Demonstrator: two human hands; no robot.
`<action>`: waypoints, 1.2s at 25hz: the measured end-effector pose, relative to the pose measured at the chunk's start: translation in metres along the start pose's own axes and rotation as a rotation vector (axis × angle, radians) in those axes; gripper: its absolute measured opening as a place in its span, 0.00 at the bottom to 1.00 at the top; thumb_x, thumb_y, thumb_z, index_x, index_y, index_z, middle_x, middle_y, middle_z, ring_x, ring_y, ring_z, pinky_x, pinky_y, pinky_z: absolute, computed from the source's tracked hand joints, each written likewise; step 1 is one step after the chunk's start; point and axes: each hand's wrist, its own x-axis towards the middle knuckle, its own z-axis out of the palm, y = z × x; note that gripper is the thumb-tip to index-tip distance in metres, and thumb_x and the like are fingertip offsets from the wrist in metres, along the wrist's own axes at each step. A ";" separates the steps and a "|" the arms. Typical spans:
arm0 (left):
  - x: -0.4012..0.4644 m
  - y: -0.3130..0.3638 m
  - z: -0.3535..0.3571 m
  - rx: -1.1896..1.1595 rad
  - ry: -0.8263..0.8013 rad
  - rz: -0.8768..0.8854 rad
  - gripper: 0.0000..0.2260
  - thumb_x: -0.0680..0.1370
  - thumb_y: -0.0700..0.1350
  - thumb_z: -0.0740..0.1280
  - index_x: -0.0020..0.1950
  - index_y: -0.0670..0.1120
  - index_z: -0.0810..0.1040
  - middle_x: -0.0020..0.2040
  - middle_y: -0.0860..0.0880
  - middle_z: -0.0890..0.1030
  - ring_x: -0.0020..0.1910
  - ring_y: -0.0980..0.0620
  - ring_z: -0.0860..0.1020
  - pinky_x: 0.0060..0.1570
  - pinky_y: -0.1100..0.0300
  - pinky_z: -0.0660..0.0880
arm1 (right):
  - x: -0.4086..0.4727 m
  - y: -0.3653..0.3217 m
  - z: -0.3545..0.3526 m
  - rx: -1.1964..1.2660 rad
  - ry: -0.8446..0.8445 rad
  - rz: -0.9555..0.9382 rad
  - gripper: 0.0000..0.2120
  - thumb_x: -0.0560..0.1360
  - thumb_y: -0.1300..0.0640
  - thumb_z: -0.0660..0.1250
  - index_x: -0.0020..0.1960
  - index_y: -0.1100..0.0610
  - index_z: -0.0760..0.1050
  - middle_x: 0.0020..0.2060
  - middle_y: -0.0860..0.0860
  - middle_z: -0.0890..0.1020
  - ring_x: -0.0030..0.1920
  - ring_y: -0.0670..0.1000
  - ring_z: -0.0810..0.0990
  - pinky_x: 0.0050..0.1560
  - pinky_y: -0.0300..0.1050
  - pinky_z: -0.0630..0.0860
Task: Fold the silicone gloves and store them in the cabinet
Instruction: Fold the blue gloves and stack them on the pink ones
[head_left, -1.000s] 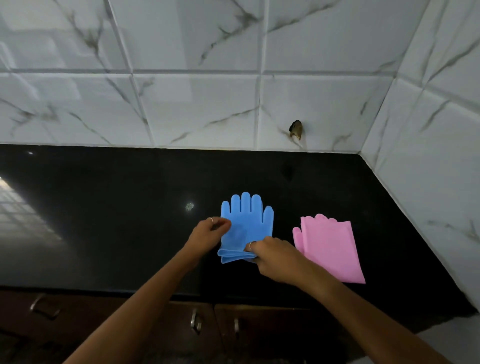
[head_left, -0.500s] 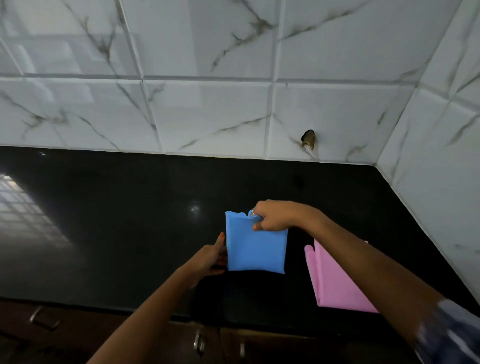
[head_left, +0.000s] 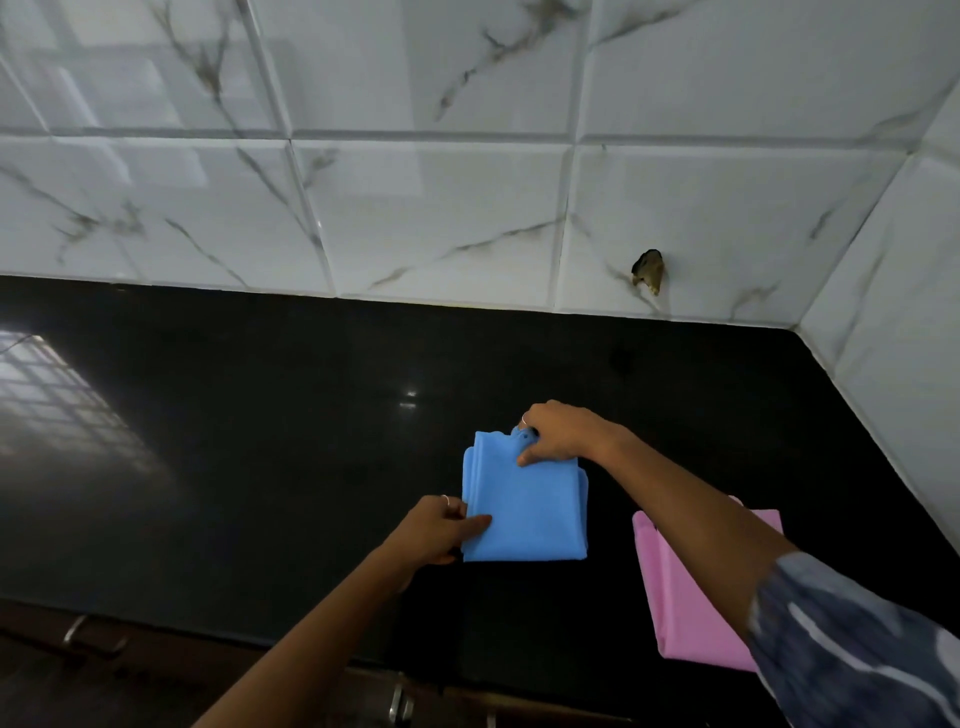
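Black polished worktop (head_left: 218, 467) stretches bare to your left, while tiled walls (head_left: 426, 208) close in behind and on the right, near the pink glove (head_left: 685, 613). Your right forearm covers part of that glove, and the cabinet handles (head_left: 397, 701) below the front edge are dim, perhaps metal. Folded into a layered square, the blue glove (head_left: 524, 509) lies flat: your left hand (head_left: 436, 530) pinches its left edge, your right hand (head_left: 561, 434) grips the far corner.

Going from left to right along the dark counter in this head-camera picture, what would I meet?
Window reflection → left hand gripping the blue glove's left edge → folded blue glove → pink glove, partly hidden by the right forearm.
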 end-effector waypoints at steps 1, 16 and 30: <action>0.001 0.000 0.002 -0.009 0.015 0.000 0.08 0.75 0.51 0.69 0.41 0.47 0.76 0.38 0.50 0.78 0.33 0.57 0.75 0.28 0.70 0.73 | 0.000 0.003 0.004 0.003 0.043 -0.001 0.17 0.71 0.46 0.70 0.54 0.55 0.74 0.45 0.48 0.76 0.44 0.49 0.75 0.43 0.43 0.70; 0.005 0.000 0.013 0.068 0.264 0.030 0.11 0.73 0.50 0.73 0.47 0.48 0.73 0.45 0.48 0.78 0.39 0.54 0.79 0.27 0.67 0.75 | -0.115 0.001 0.076 0.683 0.364 0.469 0.08 0.79 0.49 0.61 0.50 0.51 0.76 0.40 0.45 0.79 0.37 0.40 0.77 0.36 0.33 0.68; 0.007 0.002 0.014 0.036 0.232 -0.022 0.12 0.75 0.50 0.71 0.49 0.43 0.74 0.44 0.47 0.77 0.38 0.53 0.77 0.26 0.64 0.74 | -0.139 -0.003 0.108 0.939 0.177 0.363 0.22 0.75 0.52 0.67 0.68 0.49 0.68 0.50 0.44 0.79 0.49 0.44 0.80 0.48 0.37 0.77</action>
